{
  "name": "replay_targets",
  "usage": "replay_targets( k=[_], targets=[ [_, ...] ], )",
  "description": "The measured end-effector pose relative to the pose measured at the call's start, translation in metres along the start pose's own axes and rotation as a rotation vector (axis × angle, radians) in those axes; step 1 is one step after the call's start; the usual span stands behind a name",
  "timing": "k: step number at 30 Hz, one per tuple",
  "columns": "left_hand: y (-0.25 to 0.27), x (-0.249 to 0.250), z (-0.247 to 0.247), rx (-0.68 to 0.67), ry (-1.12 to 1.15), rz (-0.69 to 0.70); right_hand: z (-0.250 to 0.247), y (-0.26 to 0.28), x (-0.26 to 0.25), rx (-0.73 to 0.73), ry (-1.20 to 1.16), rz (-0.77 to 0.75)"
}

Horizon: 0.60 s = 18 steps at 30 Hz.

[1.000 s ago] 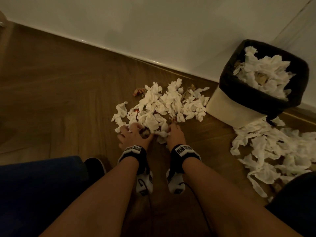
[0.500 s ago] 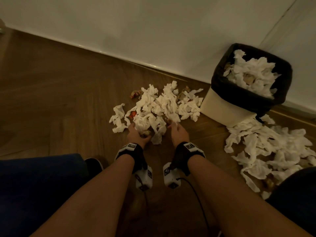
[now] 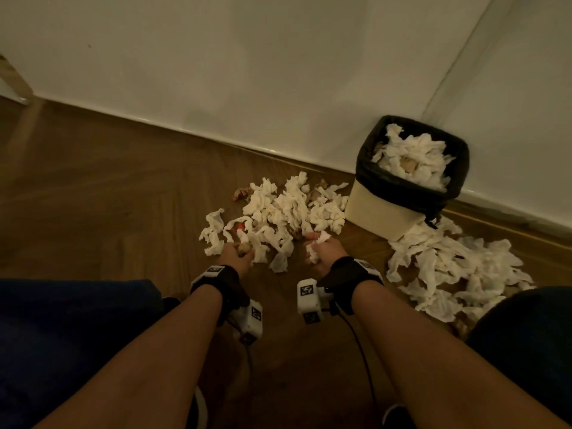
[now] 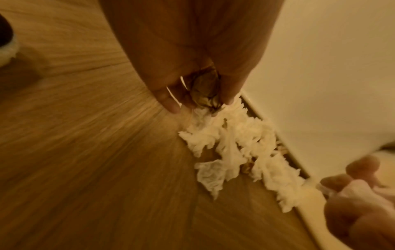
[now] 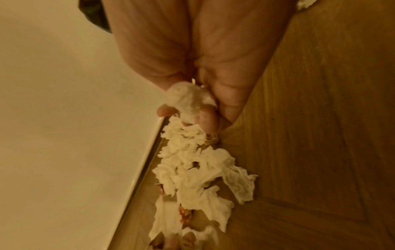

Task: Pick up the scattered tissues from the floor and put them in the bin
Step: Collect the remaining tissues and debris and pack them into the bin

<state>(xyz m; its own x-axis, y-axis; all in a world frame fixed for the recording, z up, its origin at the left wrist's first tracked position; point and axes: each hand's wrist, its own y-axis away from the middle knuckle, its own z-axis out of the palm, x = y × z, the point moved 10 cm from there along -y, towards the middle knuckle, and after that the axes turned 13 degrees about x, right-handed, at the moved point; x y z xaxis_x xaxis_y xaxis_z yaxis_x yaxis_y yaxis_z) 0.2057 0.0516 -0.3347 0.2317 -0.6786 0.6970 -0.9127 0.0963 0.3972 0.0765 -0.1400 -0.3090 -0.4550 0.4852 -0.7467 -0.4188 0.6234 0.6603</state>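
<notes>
Wood floor [image 3: 108,187] meets a white wall in the head view, where crumpled white tissues [image 3: 288,209] lie in two heaps, one before the hands and one [image 3: 448,267] right of the single black-lined bin [image 3: 402,193], itself heaped with tissues. From the left wrist, the left hand [image 4: 192,55] clenches a brownish wad [image 4: 205,91], blurred. From the right wrist, the right hand [image 5: 198,55] clutches a white tissue [image 5: 190,99]; heap's far end is cut off.

Seen from the wrist, the left hand [image 4: 188,55] reaches down over a wooden floor [image 4: 85,152], fingers curled round a brownish crumpled wad [image 4: 205,89]. Below its fingertips, white crumpled tissues [image 4: 235,148] lie heaped along the white wall's base. The right hand [image 4: 359,208], blurred at lower right, holds pale tissue.
</notes>
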Motion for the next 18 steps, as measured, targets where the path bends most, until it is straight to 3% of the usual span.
replay_targets(
  k=[5, 9, 11, 15, 18],
  targets=[
    [0.018, 0.045, -0.002, -0.12, 0.231, 0.041, 0.004, 0.032, -0.027, -0.096, -0.128, 0.119],
    [0.036, 0.085, -0.005, -0.163, 0.411, -0.026, 0.005, 0.051, -0.065, -0.159, -0.24, 0.049],
    [0.048, 0.114, -0.01, -0.166, 0.434, 0.044, -0.003, 0.055, -0.086, -0.115, -0.174, -0.035],
    [0.066, 0.178, -0.029, -0.055, 0.33, 0.334, -0.028, 0.063, -0.135, -0.014, -0.001, -0.277],
    [0.076, 0.211, -0.034, 0.016, 0.323, 0.43, -0.044, 0.073, -0.168, -0.02, -0.042, -0.365]
  ],
)
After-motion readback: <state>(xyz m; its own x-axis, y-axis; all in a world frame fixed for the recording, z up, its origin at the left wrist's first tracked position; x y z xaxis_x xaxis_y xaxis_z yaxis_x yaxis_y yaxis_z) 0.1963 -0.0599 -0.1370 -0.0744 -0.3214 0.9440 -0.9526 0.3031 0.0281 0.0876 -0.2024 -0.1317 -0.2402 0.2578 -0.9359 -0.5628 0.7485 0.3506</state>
